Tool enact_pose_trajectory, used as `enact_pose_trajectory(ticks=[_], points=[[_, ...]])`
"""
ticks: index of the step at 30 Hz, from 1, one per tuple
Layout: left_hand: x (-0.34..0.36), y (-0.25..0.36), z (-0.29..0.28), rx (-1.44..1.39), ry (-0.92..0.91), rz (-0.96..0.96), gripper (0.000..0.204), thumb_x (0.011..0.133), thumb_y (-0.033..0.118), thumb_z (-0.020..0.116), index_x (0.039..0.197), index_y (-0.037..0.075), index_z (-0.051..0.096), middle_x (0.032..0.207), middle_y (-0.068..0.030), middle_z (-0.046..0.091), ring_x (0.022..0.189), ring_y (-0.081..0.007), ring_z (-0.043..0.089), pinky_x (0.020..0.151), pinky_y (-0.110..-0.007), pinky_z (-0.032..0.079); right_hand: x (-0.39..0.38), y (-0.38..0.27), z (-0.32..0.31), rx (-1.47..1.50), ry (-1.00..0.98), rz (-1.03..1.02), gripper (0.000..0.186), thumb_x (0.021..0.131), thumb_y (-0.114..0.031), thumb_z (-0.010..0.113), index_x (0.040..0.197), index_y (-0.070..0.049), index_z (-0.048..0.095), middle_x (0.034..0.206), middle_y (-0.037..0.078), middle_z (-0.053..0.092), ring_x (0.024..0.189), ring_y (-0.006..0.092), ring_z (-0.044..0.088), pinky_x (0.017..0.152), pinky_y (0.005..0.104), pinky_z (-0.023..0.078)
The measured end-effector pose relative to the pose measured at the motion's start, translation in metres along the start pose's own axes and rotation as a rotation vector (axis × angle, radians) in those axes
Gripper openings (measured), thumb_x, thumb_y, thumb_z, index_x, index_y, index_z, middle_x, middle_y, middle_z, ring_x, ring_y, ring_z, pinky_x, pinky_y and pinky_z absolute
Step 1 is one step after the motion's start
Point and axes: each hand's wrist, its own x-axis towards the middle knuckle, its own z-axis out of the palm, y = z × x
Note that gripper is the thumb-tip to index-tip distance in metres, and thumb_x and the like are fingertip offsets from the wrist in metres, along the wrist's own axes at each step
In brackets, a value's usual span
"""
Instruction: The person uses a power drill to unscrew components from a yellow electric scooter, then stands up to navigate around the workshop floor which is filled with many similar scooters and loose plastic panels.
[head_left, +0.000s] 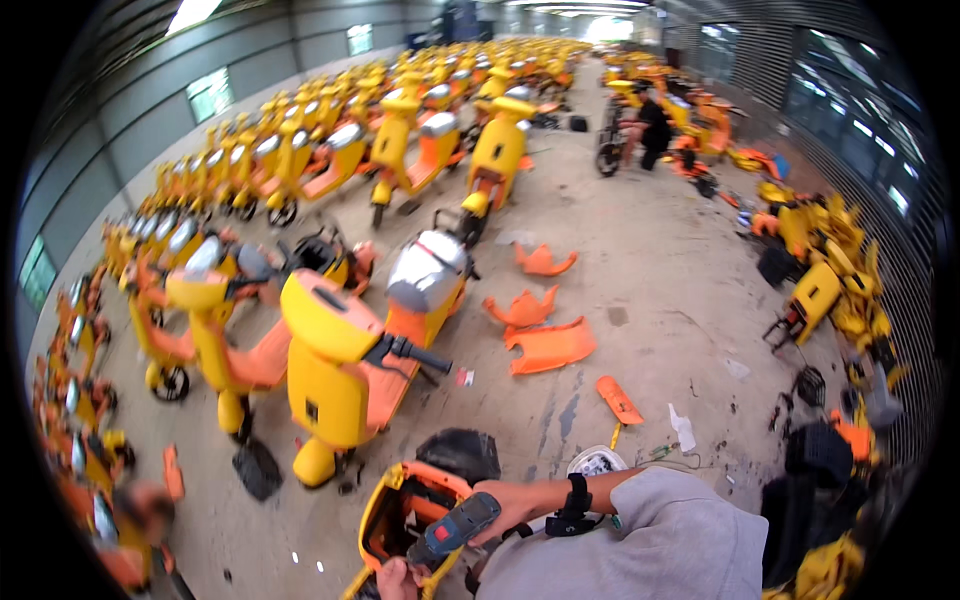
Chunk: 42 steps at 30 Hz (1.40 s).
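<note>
My right hand grips a dark cordless drill with a red patch on its side. The drill slants down to the left over an open yellow scooter body with an orange inner rim. Close to the drill's front end, my left hand has its fingers curled together at the body's lower edge. What those fingers pinch is too small to make out. A dark strap circles my right wrist. Behind the open body lies a black cover.
A yellow and orange scooter stands just ahead left, among many more. Orange panels lie on the floor. A white tray of small parts sits beside my right arm. Yellow parts are heaped along the right wall. Another person crouches far off.
</note>
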Motion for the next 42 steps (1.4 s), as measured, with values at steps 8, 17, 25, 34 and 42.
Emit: enact_pose_trajectory(ticks=[8,17,25,34,42], points=[[-0.023,-0.031,0.019,0.291,-0.101,-0.051,0.036,0.1,0.031,0.049,0.08,0.002,0.059,0.069,0.0008,0.055,0.066,-0.0093,0.052,0.064,-0.025,0.043,-0.044,0.046,-0.025,-0.188,-0.296,0.049,0.019,0.079,-0.012,0.077,0.093,-0.002,0.068,0.074,0.003,0.067,0.065,0.0093,0.06,0.062,0.0254,0.05],[-0.067,-0.065,0.052,0.263,0.052,0.067,0.036,0.1,0.033,0.049,0.079,0.005,0.058,0.069,0.0022,0.056,0.062,-0.0066,0.05,0.06,-0.024,0.042,-0.066,0.106,-0.038,-0.07,-0.396,0.356,0.03,0.072,-0.016,0.084,0.093,-0.011,0.063,0.08,-0.004,0.062,0.073,0.0071,0.056,0.065,0.0255,0.049],[-0.165,-0.038,0.001,0.399,1.022,0.351,0.029,0.095,0.027,0.056,0.08,0.003,0.062,0.064,-0.0017,0.058,0.059,-0.0094,0.057,0.055,-0.025,0.048,-0.058,0.065,-0.049,0.535,-0.089,0.358,0.037,0.067,-0.006,0.068,0.101,0.003,0.056,0.069,0.014,0.062,0.062,0.0277,0.062,0.065,0.0396,0.053],[-0.329,-0.014,-0.058,0.933,2.246,0.787,0.022,0.092,0.02,0.06,0.087,-0.002,0.06,0.075,-0.0093,0.059,0.067,-0.0185,0.057,0.062,-0.032,0.045,-0.073,0.178,-0.093,0.106,0.098,0.429,0.014,0.079,-0.004,0.064,0.092,-0.002,0.06,0.071,0.005,0.06,0.062,0.0159,0.059,0.06,0.0291,0.048],[-0.334,-0.022,-0.102,1.107,2.415,0.159,0.028,0.097,0.029,0.047,0.097,0.003,0.057,0.091,-0.0185,0.063,0.086,-0.0388,0.06,0.072,-0.045,0.046,-0.165,0.326,-0.113,-0.402,0.271,0.363,0.02,0.071,-0.02,0.071,0.08,-0.003,0.064,0.068,0.006,0.062,0.06,0.018,0.061,0.057,0.0349,0.049]])
